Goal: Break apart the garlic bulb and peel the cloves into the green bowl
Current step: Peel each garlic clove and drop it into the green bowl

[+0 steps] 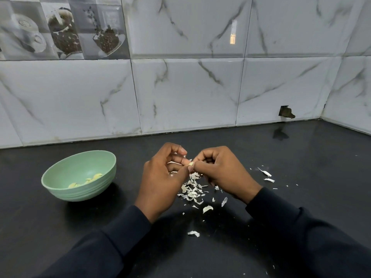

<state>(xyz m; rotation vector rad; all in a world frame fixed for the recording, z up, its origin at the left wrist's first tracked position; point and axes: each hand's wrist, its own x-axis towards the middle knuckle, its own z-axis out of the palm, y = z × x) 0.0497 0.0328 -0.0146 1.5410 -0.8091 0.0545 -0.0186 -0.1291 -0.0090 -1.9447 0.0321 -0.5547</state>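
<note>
1. While my dark sleeves (112, 237) fill the near edge of the view, my left hand (160, 177) and right hand (220, 173) meet just above the counter (301, 167). The fingers of both are curled, and both pinch one small garlic clove (191, 163) at the fingertips.
2. I judge this is the peeling step. No whole bulb shows; whether more cloves sit in my left palm I cannot tell.
3. The next move calls for a nail under the loose skin, a gentle strip, then a carry leftward.
4. Papery skins (191, 190) lie scattered below my hands and off to the right.
5. The green bowl (80, 192) stands to the left, well apart from my hands, with a few peeled cloves (88, 180) inside.
6. The counter is black and glossy. Behind it rises a marble-patterned tile wall (180, 87), with a chipped hole (286, 112) low on the right and picture tiles (60, 27) at upper left.
</note>
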